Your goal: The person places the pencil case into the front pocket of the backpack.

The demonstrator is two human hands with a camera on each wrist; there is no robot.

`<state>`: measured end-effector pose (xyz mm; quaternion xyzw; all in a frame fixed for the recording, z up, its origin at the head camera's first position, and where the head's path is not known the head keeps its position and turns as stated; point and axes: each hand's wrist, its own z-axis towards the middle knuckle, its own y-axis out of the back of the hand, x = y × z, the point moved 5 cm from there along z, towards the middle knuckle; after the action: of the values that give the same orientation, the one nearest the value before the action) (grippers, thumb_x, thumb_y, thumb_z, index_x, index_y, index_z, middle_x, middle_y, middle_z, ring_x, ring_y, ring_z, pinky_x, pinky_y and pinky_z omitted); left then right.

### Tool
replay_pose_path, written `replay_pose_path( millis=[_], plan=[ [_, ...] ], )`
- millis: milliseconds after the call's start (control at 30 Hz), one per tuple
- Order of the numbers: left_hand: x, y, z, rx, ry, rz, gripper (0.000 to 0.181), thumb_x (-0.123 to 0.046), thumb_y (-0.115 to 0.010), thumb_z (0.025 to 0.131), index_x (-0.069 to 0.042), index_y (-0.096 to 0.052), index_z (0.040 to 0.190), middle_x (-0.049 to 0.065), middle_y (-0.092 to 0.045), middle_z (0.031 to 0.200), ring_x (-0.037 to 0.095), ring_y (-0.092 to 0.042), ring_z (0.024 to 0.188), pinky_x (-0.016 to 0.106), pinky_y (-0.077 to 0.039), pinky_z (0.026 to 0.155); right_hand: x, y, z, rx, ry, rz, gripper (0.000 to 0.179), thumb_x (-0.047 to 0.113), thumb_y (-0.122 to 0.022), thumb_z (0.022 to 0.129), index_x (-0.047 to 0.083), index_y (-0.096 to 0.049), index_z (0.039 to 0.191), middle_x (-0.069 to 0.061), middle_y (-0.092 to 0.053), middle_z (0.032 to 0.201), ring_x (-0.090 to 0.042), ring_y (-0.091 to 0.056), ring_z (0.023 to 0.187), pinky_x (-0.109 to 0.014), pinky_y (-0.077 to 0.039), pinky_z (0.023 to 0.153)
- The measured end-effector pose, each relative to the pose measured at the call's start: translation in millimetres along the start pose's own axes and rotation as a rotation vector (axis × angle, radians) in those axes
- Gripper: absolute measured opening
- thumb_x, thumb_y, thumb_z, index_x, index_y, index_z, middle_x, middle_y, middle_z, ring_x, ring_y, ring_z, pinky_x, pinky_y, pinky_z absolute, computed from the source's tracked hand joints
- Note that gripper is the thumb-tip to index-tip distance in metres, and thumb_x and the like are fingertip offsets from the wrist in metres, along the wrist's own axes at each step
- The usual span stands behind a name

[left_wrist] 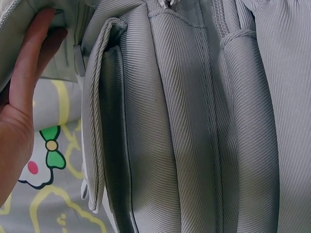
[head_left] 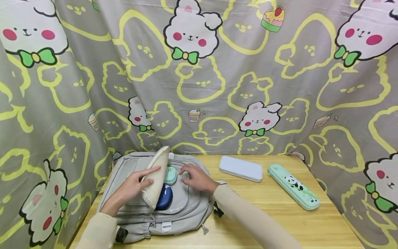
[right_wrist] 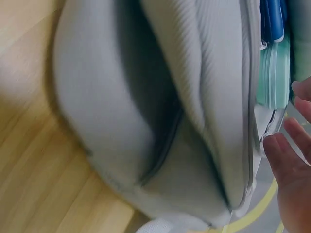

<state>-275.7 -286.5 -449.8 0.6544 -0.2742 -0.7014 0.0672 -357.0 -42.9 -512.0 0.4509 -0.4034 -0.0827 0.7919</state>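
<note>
A grey backpack (head_left: 133, 207) lies on the table with its front pocket flap (head_left: 157, 178) lifted, showing a cream lining. My left hand (head_left: 132, 188) holds that flap up at its left side; in the left wrist view its fingers (left_wrist: 31, 63) reach against the cloth. Inside the pocket sit a small mint-green case (head_left: 170, 175) and a dark blue rounded case (head_left: 164, 197). My right hand (head_left: 197, 178) hovers just right of the mint-green case, fingers loosely bent with nothing between them. The right wrist view shows a gap between its fingertips and the mint-green case (right_wrist: 273, 77).
On the wooden table (head_left: 248, 207), right of the backpack, lie a pale blue-white flat box (head_left: 240, 168) and a long mint-green panda pencil case (head_left: 293, 186). A grey cartoon-print curtain (head_left: 211, 90) surrounds the table at the back and sides.
</note>
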Motion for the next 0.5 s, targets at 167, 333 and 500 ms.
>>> replay_pose_path(
  millis=[167,333,500],
  plan=[
    [0.1,-0.1,-0.5,-0.005,0.000,0.001,0.053,-0.014,-0.063,0.109,-0.015,-0.056,0.161,0.013,-0.043,0.173,0.042,-0.032,0.162,0.014,-0.044,0.104,-6,7,-6.9,-0.023,0.021,0.010,0.019,0.013,-0.076,0.101,0.008,-0.077,0.119,-0.008,-0.074,0.128,-0.030,-0.069,0.117,-0.041,-0.056,0.101],
    [0.4,0.1,-1.0,-0.003,0.003,0.016,0.053,-0.015,-0.063,0.110,-0.015,-0.055,0.162,0.011,-0.042,0.174,0.043,-0.028,0.164,0.015,-0.042,0.108,-9,13,-13.7,-0.028,0.026,0.020,0.018,0.010,-0.075,0.101,0.006,-0.077,0.118,-0.007,-0.075,0.123,-0.029,-0.070,0.119,-0.045,-0.055,0.105],
    [-0.6,0.2,-1.4,-0.008,0.002,0.036,0.053,-0.016,-0.063,0.110,-0.016,-0.055,0.162,0.011,-0.043,0.173,0.043,-0.027,0.164,0.030,-0.042,0.118,-14,19,-20.1,-0.019,0.002,0.010,0.018,0.010,-0.074,0.101,0.008,-0.077,0.119,-0.006,-0.075,0.125,-0.025,-0.069,0.124,-0.047,-0.053,0.112]
  ],
)
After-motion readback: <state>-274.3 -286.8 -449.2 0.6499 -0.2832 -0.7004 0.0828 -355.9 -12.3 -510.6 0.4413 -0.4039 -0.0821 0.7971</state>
